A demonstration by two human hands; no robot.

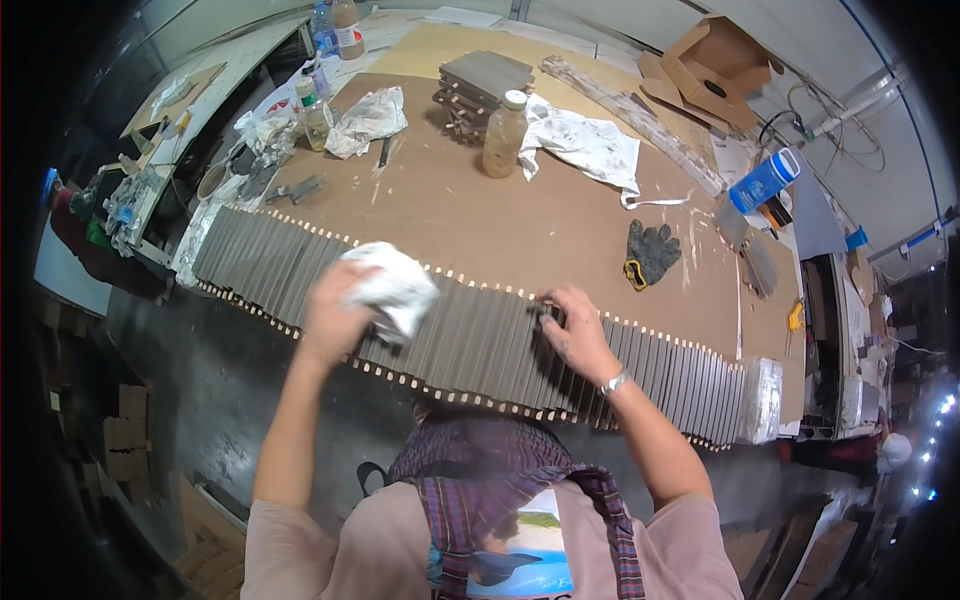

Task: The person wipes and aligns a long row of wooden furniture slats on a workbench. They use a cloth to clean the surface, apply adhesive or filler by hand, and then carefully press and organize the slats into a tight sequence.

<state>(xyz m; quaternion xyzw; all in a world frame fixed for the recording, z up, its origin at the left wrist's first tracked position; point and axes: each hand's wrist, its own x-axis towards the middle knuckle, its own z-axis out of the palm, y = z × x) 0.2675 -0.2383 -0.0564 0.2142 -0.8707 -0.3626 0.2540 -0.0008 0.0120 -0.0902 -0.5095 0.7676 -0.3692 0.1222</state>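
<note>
A long row of narrow grey wooden slats (470,335), packed side by side with pale pegs sticking out at both ends, runs along the table's near edge. My left hand (335,312) is closed around a crumpled white rag (393,290) over the left-middle of the row; both are a little blurred. Farther right, my right hand (577,332) lies on the row, its thumb and curled fingers gripping at a slat near the far pegged ends. A wrapped block (762,400) stands at the row's right end.
On the brown table board (450,225) lie a stack of grey pieces (487,75), a capped bottle (505,135), a stained white cloth (585,145) and a dark glove (652,255). A blue container (765,180) and an open cardboard box (715,70) are at the right.
</note>
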